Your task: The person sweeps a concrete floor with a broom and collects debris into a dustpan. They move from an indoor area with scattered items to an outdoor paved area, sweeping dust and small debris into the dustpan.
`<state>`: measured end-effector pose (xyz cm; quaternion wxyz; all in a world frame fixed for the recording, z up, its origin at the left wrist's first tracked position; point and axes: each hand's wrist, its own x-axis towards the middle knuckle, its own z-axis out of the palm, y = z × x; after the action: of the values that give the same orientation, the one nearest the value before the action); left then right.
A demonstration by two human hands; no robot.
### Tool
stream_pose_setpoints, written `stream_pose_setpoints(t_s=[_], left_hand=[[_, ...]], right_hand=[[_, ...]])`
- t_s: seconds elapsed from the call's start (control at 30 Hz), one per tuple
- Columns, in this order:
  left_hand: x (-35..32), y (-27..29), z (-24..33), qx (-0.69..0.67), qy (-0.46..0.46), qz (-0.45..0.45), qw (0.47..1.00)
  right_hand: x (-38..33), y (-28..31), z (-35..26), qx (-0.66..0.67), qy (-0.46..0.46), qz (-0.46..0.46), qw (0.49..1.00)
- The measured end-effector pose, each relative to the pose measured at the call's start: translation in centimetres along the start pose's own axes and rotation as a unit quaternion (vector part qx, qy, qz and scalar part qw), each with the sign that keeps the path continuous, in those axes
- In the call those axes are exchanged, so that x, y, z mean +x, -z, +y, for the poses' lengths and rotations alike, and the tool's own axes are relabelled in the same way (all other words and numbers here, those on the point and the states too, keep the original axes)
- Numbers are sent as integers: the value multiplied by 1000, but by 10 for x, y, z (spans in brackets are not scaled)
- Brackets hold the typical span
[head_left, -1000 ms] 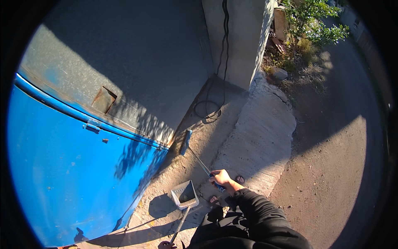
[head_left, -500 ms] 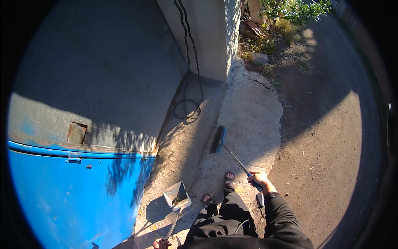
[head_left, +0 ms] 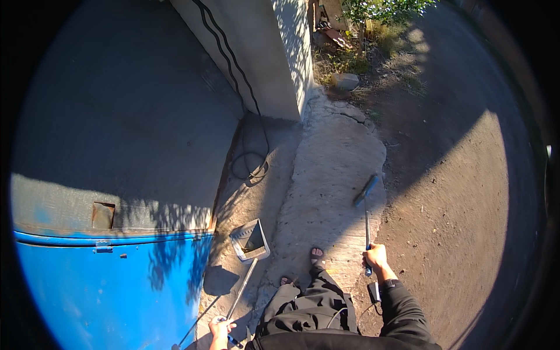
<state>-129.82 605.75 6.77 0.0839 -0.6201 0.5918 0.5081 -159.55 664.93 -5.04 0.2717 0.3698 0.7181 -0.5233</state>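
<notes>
Compared with half a second ago, the broom (head_left: pixel 366 201) is swung further right, its dark brush head now laid at the edge of the rough, cracked concrete slab (head_left: pixel 332 175) beside the gritty dirt road (head_left: pixel 461 216). Its thin handle is gripped by the closed right hand (head_left: pixel 376 255). The long rod of the boxy metal dustpan (head_left: pixel 249 240) is clasped by the left hand (head_left: pixel 220 330), the pan resting near the smooth blue gate (head_left: pixel 105 291).

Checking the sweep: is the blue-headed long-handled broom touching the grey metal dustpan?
Apart. The head view shows the broom out on the concrete at the right, held by the right hand, with bare concrete between it and the dustpan.
</notes>
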Motion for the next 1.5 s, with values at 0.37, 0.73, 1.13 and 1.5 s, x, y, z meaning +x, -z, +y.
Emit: stream_pose_setpoints(t_s=[0.37, 0.73, 1.13, 1.5], left_hand=[[30, -27, 30, 31, -16, -34, 999], [73, -31, 36, 23, -3, -42, 999], [64, -55, 53, 8, 40, -17, 999], [41, -72, 44, 14, -3, -8, 1000]], right_hand=[[-48, -45, -25, -20, -62, -186, 980], [16, 56, -11, 38, -127, 31, 991], [-12, -70, -81, -178, -56, 8, 982], [-3, -89, -115, 12, -26, -261, 965]])
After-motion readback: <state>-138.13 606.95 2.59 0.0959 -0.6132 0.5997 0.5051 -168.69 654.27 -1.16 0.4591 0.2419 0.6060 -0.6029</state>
